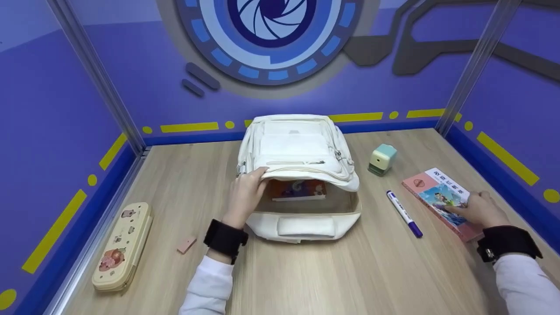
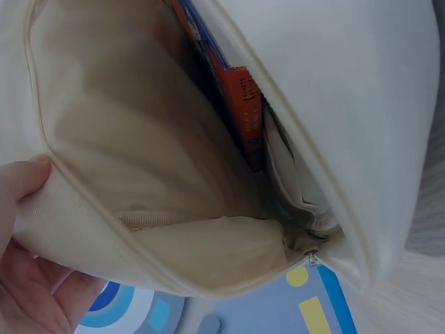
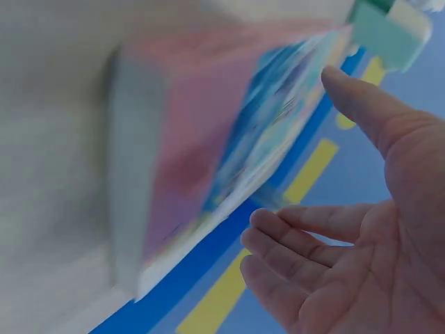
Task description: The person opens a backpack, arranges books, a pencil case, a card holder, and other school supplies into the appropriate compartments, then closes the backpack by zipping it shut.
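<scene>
A white backpack [image 1: 293,140] lies at the middle of the table with its main compartment unzipped. My left hand [image 1: 246,192] grips the upper edge of that opening between thumb and fingers, lifting it; the left wrist view shows the thumb [image 2: 28,175] on the rim. Inside lies an orange and blue book [image 1: 298,190], partly hidden by the flap. On the right side, my right hand [image 1: 484,209] is over the right edge of a pink book [image 1: 442,199] with a picture cover. In the right wrist view its fingers [image 3: 299,240] are extended and apart from the blurred book.
Between backpack and pink book lie a white marker with purple cap [image 1: 404,214] and, farther back, a green and cream pencil sharpener [image 1: 382,159]. At left are a cream pencil case [image 1: 122,247] and a small pink eraser [image 1: 187,245]. Purple panels [image 1: 175,105] enclose the table.
</scene>
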